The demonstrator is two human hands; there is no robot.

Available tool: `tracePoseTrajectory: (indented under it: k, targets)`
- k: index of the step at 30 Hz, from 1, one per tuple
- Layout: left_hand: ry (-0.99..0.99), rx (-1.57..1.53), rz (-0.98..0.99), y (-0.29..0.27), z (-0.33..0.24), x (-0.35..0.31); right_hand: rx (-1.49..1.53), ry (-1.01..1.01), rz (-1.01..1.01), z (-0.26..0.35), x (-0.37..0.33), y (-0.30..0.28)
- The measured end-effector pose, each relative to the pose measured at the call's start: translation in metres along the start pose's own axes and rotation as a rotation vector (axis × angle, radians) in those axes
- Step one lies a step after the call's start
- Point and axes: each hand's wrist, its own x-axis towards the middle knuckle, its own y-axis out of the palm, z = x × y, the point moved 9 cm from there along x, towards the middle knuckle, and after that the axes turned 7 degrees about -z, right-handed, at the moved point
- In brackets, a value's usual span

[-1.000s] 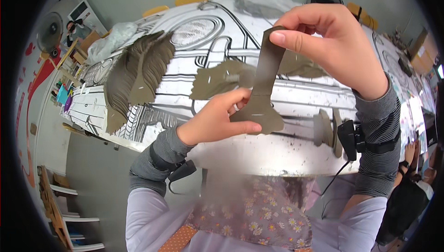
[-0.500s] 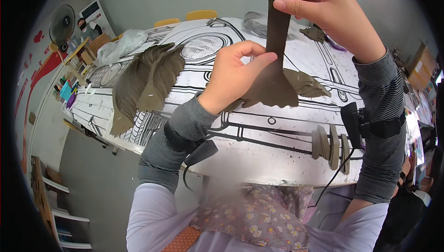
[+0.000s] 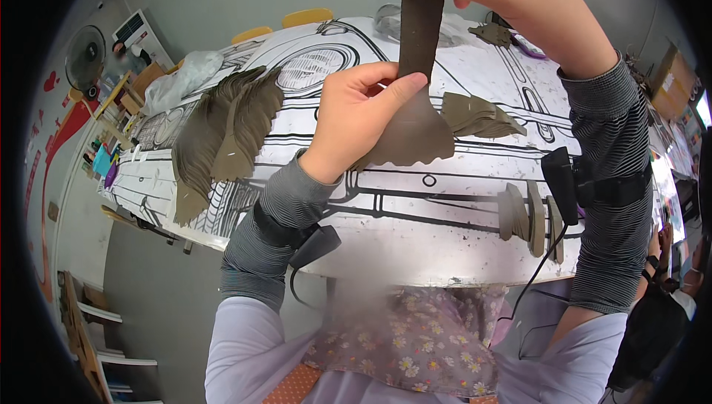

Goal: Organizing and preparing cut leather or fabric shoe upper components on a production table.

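I hold up a flat dark brown piece with a long straight strip at its top and a wide, scalloped lower end. My right hand pinches the strip's top edge between thumb and fingers. Lower down, where the strip widens, my left hand grips it with the thumb in front. The wide end hangs over the table, and I cannot tell if it touches. Behind it to the right lies a small fanned stack of brown pieces. A larger pile of similar scalloped pieces is on the left.
The white table carries black line drawings. Several narrow brown pieces stand near its front right edge. Clear plastic bags, another brown stack and yellow chairs are farther back. Another person is at the right.
Both hands have moved up and a little left, carrying the brown piece with them. More of the small stack behind it shows. The view has shifted slightly.
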Motion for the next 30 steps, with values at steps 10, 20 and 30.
tracePoseTrajectory:
  k: [10, 20, 30]
  targets:
    - [-0.017, 0.026, 0.037, 0.006, 0.009, 0.001, -0.141, -0.153, -0.020, 0.012, -0.014, 0.001]
    - [-0.061, 0.043, 0.076, 0.020, 0.007, 0.004, -0.041, -0.162, -0.037, 0.007, -0.019, 0.004]
    - [-0.106, -0.044, 0.045, 0.006, 0.023, 0.001, 0.088, -0.153, -0.041, 0.000, -0.005, 0.002]
